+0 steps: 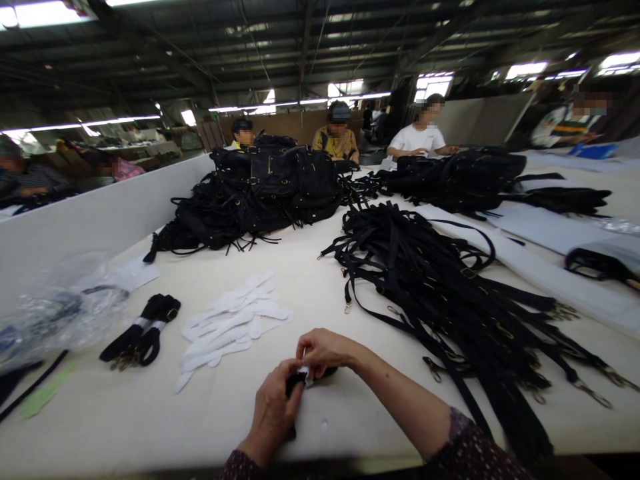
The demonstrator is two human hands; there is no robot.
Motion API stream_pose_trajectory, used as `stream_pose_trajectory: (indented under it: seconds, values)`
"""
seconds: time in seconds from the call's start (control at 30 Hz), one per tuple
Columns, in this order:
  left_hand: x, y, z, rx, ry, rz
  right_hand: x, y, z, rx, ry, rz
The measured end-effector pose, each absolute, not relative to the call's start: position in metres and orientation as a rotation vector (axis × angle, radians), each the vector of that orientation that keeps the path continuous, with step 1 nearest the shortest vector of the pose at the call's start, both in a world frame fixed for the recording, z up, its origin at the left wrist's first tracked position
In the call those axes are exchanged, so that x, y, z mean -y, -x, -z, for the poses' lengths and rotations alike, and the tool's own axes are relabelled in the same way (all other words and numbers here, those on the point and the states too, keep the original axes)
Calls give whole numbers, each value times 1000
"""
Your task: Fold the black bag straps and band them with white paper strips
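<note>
The surface (pixel 310 293) is cream-white, and the heap of straps (pixel 450 293) on it is black with small brass-coloured clasps, like the black bags (pixel 260 193) piled behind. The paper strips (pixel 233 323) are plain white, the folded strap bundle (pixel 143 330) beside them is black with a white band, and the plastic bag (pixel 65 307) is clear. Between the hands (pixel 300 390) sits a black strap end with a white strip, and the sleeve (pixel 470 453) is dark with tiny pale dots.
</note>
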State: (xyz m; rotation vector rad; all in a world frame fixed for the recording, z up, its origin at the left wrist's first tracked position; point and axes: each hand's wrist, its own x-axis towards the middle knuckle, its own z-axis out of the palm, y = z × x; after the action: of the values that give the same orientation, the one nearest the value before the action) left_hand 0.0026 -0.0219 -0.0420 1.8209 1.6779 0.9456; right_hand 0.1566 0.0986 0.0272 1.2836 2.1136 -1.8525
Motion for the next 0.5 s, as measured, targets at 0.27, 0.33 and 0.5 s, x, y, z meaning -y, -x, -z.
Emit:
stream_pose_trajectory:
  seconds: [0.27, 0.33, 0.5]
  values:
    - [20, -5, 44, -1704, -1684, -1001, -72, -162, -43, -2799, -1402, 996]
    - [18, -5, 41, -1700, -1683, -977, -66, -162, -46, -2966, -1439, 806]
    - [9, -3, 26, -1662, -1674, -899, -43, -163, -46, -3165, -1566, 1040]
